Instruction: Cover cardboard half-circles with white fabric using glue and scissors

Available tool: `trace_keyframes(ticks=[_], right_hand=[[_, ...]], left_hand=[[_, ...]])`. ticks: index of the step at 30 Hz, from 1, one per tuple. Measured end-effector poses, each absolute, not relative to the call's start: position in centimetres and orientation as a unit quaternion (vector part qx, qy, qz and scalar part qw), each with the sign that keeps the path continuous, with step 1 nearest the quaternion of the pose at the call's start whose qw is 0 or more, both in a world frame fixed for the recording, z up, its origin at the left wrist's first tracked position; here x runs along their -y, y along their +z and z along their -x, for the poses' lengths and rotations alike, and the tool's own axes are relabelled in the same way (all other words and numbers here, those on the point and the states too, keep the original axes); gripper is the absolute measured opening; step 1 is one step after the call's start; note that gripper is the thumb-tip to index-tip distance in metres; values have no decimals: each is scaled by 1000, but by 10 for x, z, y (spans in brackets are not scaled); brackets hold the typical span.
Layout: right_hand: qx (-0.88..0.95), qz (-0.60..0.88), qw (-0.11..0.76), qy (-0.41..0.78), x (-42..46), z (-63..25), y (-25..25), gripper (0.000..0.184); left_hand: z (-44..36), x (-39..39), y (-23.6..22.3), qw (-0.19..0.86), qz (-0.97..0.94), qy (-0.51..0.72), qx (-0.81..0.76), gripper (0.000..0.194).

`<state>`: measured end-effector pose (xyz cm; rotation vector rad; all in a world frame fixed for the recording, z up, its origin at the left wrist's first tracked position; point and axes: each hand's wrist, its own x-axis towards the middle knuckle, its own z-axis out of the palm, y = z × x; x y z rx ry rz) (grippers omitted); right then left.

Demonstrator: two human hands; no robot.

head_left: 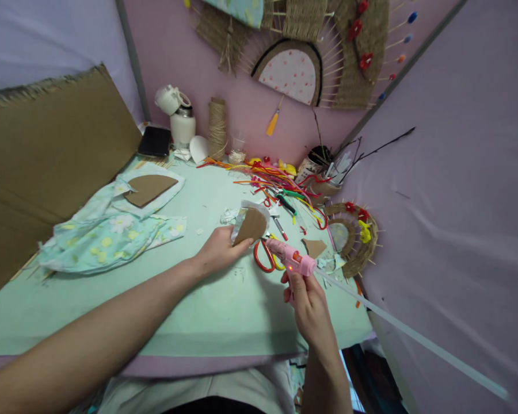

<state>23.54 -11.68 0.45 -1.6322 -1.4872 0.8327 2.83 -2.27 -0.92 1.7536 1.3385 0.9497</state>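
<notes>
Between the thumb and fingers of my left hand [220, 252] is a small cardboard piece [251, 225] with pale fabric along its edge. My right hand [307, 299] grips a pink glue gun [289, 256], its nozzle close to the cardboard's right side. A long translucent glue stick [406, 330] sticks out of the gun's back, and a small light glows on its body. Just beneath the nozzle lie scissors [264, 257] with red and yellow handles. Floral fabric [116, 244] spreads at the left, with a larger cardboard piece [149, 190] on it.
A big cardboard sheet [56, 167] stands at the left. Along the back are a phone [154, 141], a white jar [183, 127] and a twine spool [217, 129]. Coloured pipe cleaners [267, 172], green-handled pliers [288, 203] and a woven arch [366, 244] lie at the right.
</notes>
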Motion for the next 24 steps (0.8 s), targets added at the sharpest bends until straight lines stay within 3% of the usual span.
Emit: trace_keyframes(ticks=[24], right_hand=[[575, 639, 395, 325, 116, -237, 6, 35]], left_hand=[[-29, 23, -6, 359, -701, 351, -507, 33]])
